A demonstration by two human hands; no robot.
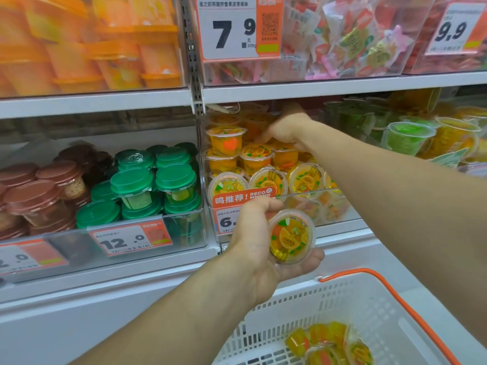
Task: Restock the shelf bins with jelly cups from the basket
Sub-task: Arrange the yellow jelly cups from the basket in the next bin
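The basket (369, 306) is cut off by the lower edge of the view, so only a few jelly cups (329, 343) on its floor show. The price card (226, 221) on the front of the orange jelly bin (332, 206) is half covered by the left hand (259, 241). The right hand's (286, 129) fingertips are hidden among the stacked cups (257, 156) inside that bin, so whether its grip pinches one of them I cannot tell; it rests on top of the pile, near the back of the bin. The left hand's grip curls round one orange jelly cup (291, 237), thumb above, fingers beneath, the lid facing the camera. That cup hangs just in front of the bin, below its front lip and above the basket's rim.
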